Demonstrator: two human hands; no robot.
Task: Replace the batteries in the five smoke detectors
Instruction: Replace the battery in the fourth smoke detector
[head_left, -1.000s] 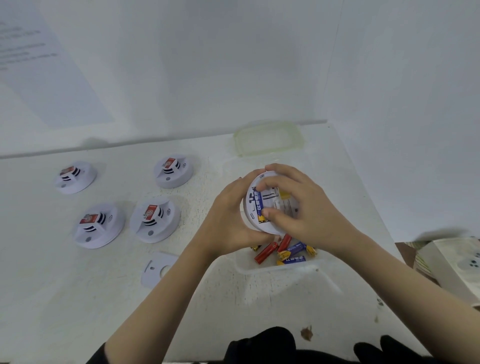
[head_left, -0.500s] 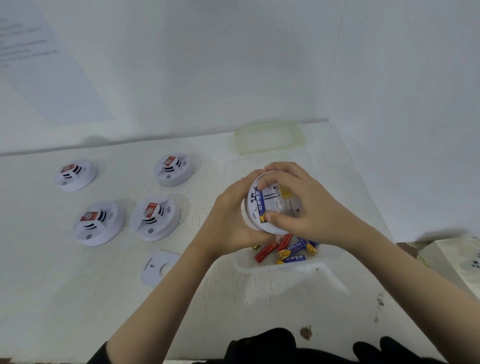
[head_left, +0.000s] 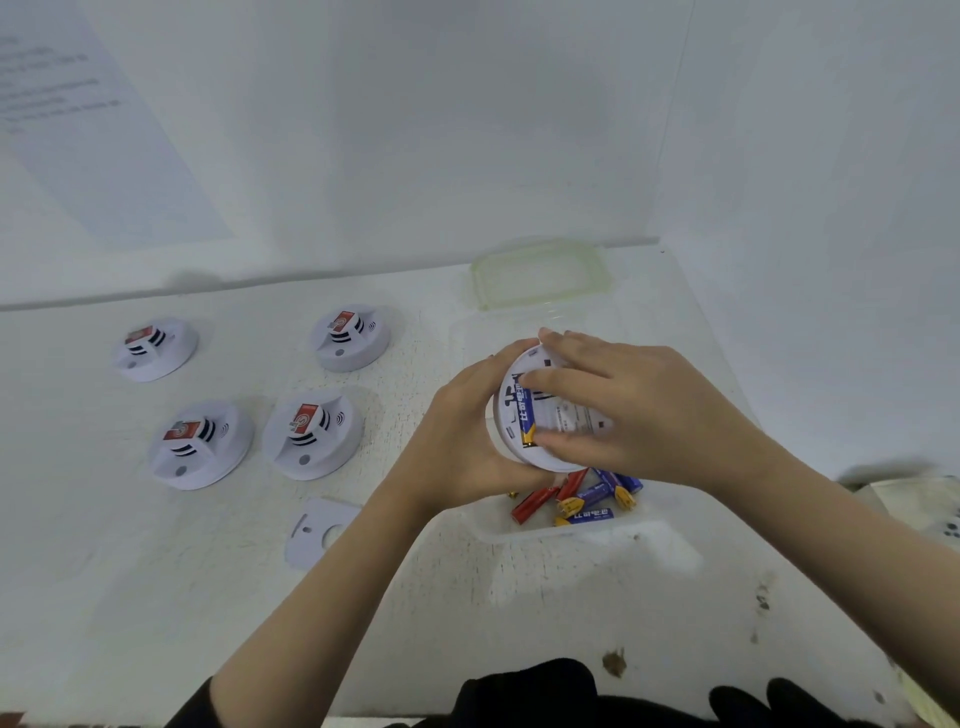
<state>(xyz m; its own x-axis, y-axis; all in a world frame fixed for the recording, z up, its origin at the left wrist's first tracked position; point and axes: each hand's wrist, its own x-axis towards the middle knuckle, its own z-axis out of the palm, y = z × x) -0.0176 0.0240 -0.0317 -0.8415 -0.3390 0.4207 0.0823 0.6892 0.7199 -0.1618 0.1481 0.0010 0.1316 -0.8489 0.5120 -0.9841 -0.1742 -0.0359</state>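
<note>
White table (head_left: 156, 597), left hand (head_left: 457, 431) clasping upturned smoke detector (head_left: 569, 422), right hand (head_left: 649, 410) pinching its blue battery (head_left: 527, 422).

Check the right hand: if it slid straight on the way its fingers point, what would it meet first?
Most likely the left hand, whose fingers wrap the rim of the held smoke detector just beyond the right hand, which pinches the blue battery. Depth is unclear.
</note>
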